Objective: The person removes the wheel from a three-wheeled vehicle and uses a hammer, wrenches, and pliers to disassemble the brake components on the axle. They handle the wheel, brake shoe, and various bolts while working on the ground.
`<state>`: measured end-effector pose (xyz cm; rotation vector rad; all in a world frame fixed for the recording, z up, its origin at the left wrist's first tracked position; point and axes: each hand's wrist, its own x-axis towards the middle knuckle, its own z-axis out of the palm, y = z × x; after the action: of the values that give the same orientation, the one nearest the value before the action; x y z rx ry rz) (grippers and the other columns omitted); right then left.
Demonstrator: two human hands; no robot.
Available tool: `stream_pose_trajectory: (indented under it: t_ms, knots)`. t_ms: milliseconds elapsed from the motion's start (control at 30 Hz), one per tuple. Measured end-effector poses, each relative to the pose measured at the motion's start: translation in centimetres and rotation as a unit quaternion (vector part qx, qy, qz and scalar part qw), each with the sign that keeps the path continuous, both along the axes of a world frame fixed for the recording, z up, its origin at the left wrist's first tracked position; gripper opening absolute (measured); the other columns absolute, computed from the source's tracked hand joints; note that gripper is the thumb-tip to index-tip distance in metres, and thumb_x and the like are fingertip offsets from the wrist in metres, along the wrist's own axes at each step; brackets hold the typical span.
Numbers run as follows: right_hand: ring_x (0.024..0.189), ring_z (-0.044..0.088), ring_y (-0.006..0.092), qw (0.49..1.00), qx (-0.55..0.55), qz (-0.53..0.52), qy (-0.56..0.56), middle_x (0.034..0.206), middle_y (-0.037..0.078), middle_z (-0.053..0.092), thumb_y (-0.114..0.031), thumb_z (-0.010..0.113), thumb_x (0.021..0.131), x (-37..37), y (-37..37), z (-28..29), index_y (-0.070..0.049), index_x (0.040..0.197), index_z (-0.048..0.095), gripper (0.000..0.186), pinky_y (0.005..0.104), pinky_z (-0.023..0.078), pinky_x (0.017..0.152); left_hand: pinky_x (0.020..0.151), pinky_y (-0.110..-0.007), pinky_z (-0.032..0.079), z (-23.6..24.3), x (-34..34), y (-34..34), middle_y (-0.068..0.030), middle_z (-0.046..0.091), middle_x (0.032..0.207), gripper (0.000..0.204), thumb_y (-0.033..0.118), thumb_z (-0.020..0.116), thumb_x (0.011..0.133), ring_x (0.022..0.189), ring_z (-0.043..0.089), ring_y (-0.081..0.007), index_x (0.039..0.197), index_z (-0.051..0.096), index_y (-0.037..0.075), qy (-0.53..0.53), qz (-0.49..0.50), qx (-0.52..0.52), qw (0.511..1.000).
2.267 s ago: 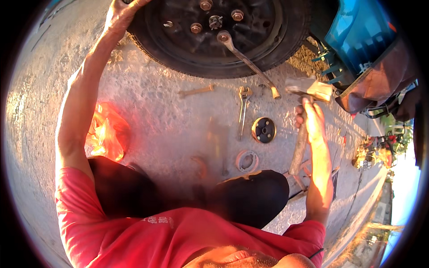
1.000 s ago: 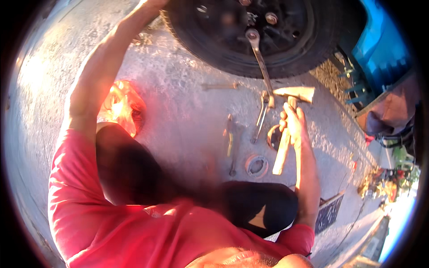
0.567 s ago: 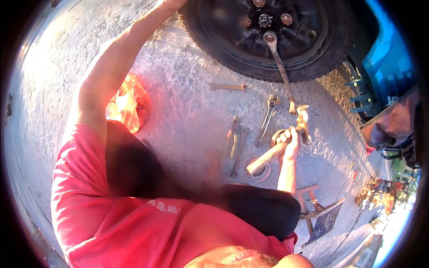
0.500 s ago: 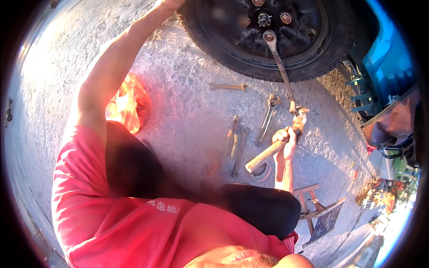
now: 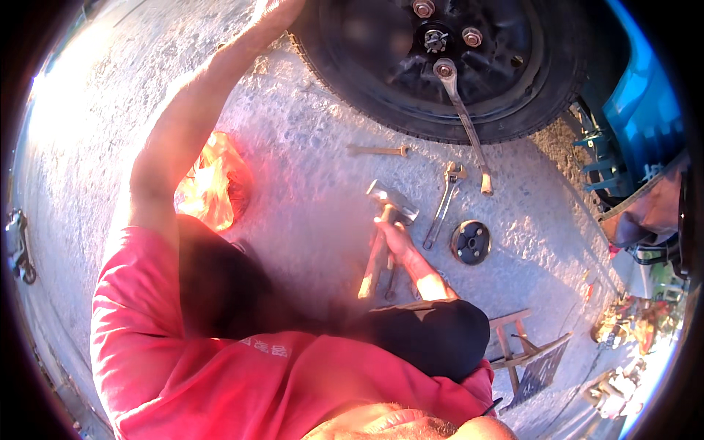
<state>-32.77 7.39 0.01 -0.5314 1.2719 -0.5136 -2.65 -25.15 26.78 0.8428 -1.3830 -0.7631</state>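
My right hand point(image 5: 397, 239) is closed around the wooden handle of a hammer point(image 5: 393, 198), low over the floor and apart from the wheel. A ring wrench point(image 5: 463, 121) sits by its ring end on a lug nut of the wheel point(image 5: 506, 73). Its free end slants down and right, with nothing touching it. My left arm reaches up to the tire's left edge, where my left hand point(image 5: 280, 9) is cut off by the picture's top and its fingers do not show. Another tool lies partly hidden behind the hammer handle and my right hand.
On the concrete lie an open-end wrench point(image 5: 378, 150), an adjustable wrench point(image 5: 444, 205) and a round black part with holes point(image 5: 471, 242). An orange plastic bag point(image 5: 216, 183) rests near my left arm. Blue bodywork point(image 5: 645, 95) stands at right, a wooden frame point(image 5: 517, 345) at lower right.
My right hand has moved left with the hammer, away from the wrench's free end, and the hammer has turned. The round black part now shows. The wrench stays on the nut.
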Motion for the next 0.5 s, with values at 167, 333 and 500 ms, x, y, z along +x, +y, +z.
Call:
stream_pose_trajectory:
  t_ms: [167,333,500]
  knots:
    - [0.073,0.068,0.0199,0.917,-0.12,0.288,0.248,0.084,0.01,0.071,-0.045,0.06,0.098,-4.2,-3.1,4.3,-0.004,0.089,0.066,0.042,0.0356,0.054,0.063,0.098,-0.038,0.052,0.9,0.2,1.2,-0.0133,0.061,0.128,0.076,0.035,0.084,0.083,0.115,0.06,-0.0209,0.14,0.047,0.002,0.014,-0.017,-0.008,1.0]
    - [0.087,0.067,0.0258,0.696,-0.477,-0.089,0.529,0.091,0.012,0.068,-0.038,0.073,0.093,-10.5,-6.1,14.8,-0.004,0.106,0.062,0.038,0.0387,0.053,0.078,0.097,-0.036,0.052,0.8,-1.4,1.5,-0.0124,0.062,0.127,0.076,0.035,0.085,0.082,0.113,0.061,-0.0198,0.14,0.048,0.002,0.058,-0.061,0.008,0.996]
    - [0.08,0.065,0.0332,0.709,-0.409,-0.034,0.573,0.083,0.015,0.067,-0.05,0.064,0.097,-14.5,-9.2,12.0,-0.002,0.108,0.066,0.05,0.0433,0.051,0.074,0.096,-0.037,0.052,-1.1,-2.7,-0.1,-0.0125,0.063,0.125,0.077,0.035,0.086,0.081,0.112,0.061,-0.0204,0.139,0.048,0.001,0.054,-0.054,0.01,0.997]
